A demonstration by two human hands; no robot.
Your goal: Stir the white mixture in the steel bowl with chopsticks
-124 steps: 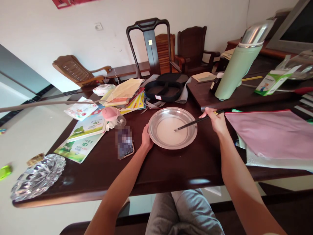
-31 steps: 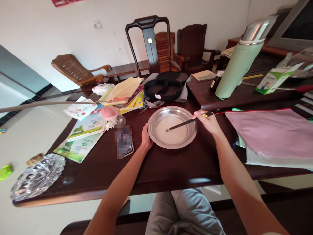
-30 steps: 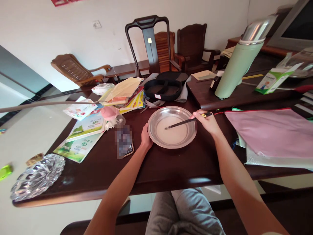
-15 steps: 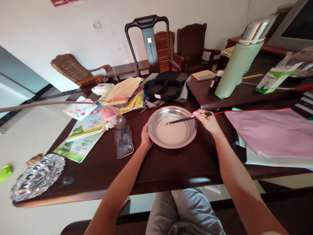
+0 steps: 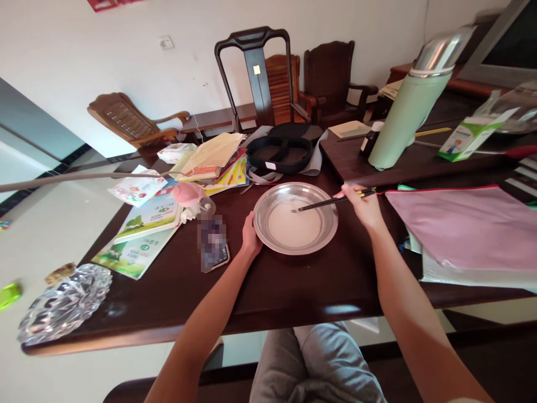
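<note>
A round metal bowl (image 5: 267, 240) stands on the dark wooden table (image 5: 289, 285) in front of me. It contains a whitish liquid (image 5: 291, 228). My left hand (image 5: 250, 234) grips the bowl's left rim, its fingers partly hidden behind the side. In my right hand (image 5: 363, 206), closed fingers hold a pair of black chopsticks (image 5: 323, 202). They slant down to the left over the right rim, and their tips are at the liquid's surface near the middle of the bowl.
Left of the bowl lie a phone (image 5: 216, 246), a pink object (image 5: 187, 193), booklets (image 5: 146, 218) and a cut-glass dish (image 5: 67, 305). A black case (image 5: 280, 159) sits behind it. At right are a green thermos (image 5: 413, 112) and a pink pouch (image 5: 465, 224).
My right hand has shifted to the right, and the chopstick tips have moved right within the liquid. My left hand and the bowl have stayed put.
</note>
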